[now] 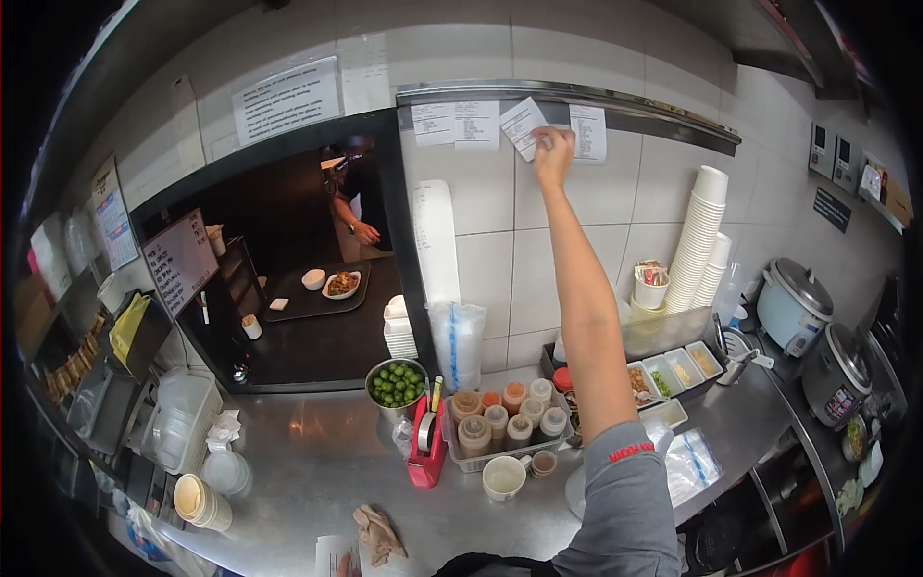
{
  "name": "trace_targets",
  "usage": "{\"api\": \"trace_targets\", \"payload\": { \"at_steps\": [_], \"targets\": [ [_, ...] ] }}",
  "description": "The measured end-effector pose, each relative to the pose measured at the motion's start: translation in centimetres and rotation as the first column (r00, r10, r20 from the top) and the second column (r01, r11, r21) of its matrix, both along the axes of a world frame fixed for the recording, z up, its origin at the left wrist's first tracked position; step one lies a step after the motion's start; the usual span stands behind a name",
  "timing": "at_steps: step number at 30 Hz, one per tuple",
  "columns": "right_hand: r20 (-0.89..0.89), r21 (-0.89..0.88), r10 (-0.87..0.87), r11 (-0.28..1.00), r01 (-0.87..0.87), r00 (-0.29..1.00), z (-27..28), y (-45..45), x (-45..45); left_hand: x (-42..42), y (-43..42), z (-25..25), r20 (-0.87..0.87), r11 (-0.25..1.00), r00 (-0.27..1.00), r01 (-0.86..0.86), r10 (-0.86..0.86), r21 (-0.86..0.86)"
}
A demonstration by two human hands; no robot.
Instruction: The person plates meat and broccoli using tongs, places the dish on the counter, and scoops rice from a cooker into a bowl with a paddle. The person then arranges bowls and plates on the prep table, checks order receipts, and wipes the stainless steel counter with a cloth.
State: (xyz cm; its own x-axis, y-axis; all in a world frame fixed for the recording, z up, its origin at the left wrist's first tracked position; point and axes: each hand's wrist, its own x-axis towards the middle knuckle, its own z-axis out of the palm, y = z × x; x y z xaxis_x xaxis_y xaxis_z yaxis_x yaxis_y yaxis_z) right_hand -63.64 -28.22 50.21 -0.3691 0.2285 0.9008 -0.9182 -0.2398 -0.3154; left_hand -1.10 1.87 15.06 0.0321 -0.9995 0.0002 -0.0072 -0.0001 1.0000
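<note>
Raised high against the tiled wall, my right hand [554,154] pinches a tilted printed order slip [524,125] just below the metal ticket rail [567,108]. Other order slips [455,125] hang from the rail to its left, and another slip [588,133] hangs just to its right. At the bottom edge, a small part of my left hand [352,564] shows at the side of a white printed slip [332,554], which it holds. Most of that hand is cut off. A crumpled brown cloth [380,535] lies beside it on the steel counter [288,500].
A bin of sauce bottles [508,423], a red tape dispenser [426,447], a pot of green limes [396,385] and a cup [504,477] stand on the counter. Stacked cups [704,231] and rice cookers [796,303] are right. Beyond the hatch, a person [363,207] stands near a food tray [322,293].
</note>
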Motion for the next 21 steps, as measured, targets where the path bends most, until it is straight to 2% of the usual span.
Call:
{"api": "trace_targets", "payload": {
  "at_steps": [2,3,6,9,12,13,16,18,19,21],
  "targets": [
    [0.05,-0.134,0.224,0.967,-0.216,0.973,0.2,0.6,1.2,0.4,-0.2,-1.1,0.197,0.992,0.98,0.039,-0.014,-0.121],
    [0.215,-0.174,0.422,0.904,-0.391,0.881,0.3,0.8,1.9,0.1,-0.2,-0.6,0.296,0.982,0.955,0.07,-0.016,-0.175],
    [0.288,-0.134,0.417,0.909,-0.395,0.862,-0.7,-2.0,1.3,-0.5,0.2,2.0,0.594,0.95,0.804,0.156,0.038,-0.272],
    [0.353,-0.152,0.489,0.871,-0.467,0.798,-0.3,-4.0,1.3,-1.2,0.5,3.6,0.591,0.936,0.802,0.135,0.09,-0.325],
    [0.4,-0.166,0.582,0.806,-0.568,0.708,1.2,-5.5,0.5,-0.7,0.1,0.8,0.352,0.963,0.933,0.027,0.071,-0.266],
    [0.388,-0.22,0.695,0.707,-0.672,0.605,2.0,-4.4,1.7,-0.9,0.0,1.3,0.387,0.965,0.92,0.041,0.065,-0.26],
    [0.291,-0.02,0.451,0.884,-0.466,0.844,3.2,-1.7,2.8,-1.3,0.1,2.7,0.473,0.964,0.879,0.075,0.057,-0.255],
    [0.265,0.009,0.274,0.958,-0.287,0.924,3.1,-0.8,0.8,-1.4,0.0,2.9,0.5,0.957,0.863,0.088,0.065,-0.276],
    [0.249,0.022,0.181,0.981,-0.193,0.952,3.0,-0.4,-0.9,-1.3,-0.1,2.2,0.374,0.974,0.926,0.038,0.05,-0.224],
    [0.358,-0.075,-0.029,0.995,0.059,0.933,2.3,-0.4,-5.2,-1.1,-0.5,0.8,0.096,0.994,0.994,-0.043,0.053,-0.101]
  ]
}}
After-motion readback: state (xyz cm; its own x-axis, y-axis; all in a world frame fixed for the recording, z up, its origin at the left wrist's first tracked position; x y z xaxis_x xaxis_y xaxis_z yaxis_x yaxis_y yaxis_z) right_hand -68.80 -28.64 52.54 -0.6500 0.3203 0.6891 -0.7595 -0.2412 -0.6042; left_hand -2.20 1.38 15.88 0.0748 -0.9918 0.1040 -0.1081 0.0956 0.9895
